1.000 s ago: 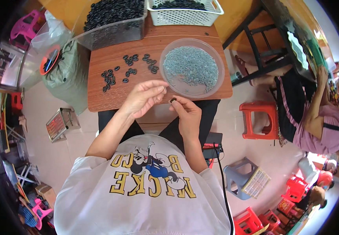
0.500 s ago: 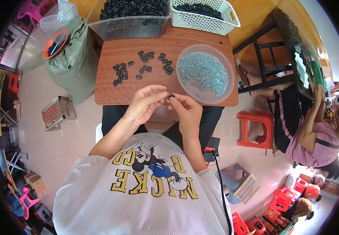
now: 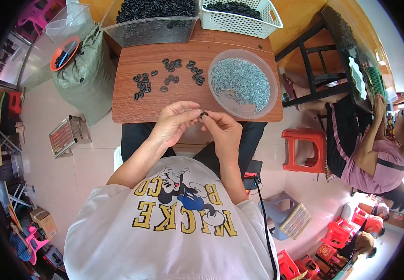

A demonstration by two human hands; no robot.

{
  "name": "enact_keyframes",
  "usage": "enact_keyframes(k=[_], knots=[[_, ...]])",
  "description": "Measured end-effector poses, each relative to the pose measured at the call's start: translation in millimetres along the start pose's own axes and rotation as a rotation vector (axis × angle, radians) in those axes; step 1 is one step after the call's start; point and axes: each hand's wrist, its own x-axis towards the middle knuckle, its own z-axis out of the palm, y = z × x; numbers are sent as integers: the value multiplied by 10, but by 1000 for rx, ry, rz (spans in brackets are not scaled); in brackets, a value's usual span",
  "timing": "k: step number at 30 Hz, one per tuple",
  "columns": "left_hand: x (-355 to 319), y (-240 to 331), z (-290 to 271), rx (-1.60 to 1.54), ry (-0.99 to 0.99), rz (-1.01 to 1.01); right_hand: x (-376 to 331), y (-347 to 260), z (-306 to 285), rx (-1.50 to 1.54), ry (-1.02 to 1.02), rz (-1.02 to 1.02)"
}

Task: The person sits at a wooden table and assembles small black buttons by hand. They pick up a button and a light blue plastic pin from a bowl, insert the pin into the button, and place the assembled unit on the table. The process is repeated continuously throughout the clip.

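My left hand and my right hand meet in front of the table's near edge, fingertips almost touching. Between thumb and finger, the right one pinches a small black plastic part, mostly hidden by the fingertips. The left thumb and forefinger are pressed together against its side; what they hold is too small to make out. Beyond the hands, several loose black oval parts lie in small groups on the wooden table. To the right, a clear round tub holds a heap of small silvery screws or pins.
A clear bin and a white perforated basket, both with black parts, stand at the table's far edge. On the left is a green sack topped by an orange bowl. A red stool and a seated co-worker are on the right.
The view has shifted slightly, so the table sits a little higher. Both hands stay together at the same spot, with the black part showing a bit more between the fingertips.
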Motion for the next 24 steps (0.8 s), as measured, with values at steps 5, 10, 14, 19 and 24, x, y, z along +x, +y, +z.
enact_keyframes(k=[5, 10, 14, 19, 24], knots=[[-17, 17, 47, 147, -8, 68, -40, -28, -4, -111, 26, 34], [1, -55, -32, -62, 7, -35, -49, -17, 11, -85, 16, 9], [-1, -67, -71, -143, -7, -94, -50, -4, 13, -46, -2, 24], [-11, -74, -72, -158, 8, -128, -56, -2, 18, -49, 4, 29], [-21, -76, -74, -126, 9, -124, -58, 33, -7, -87, -3, 14]])
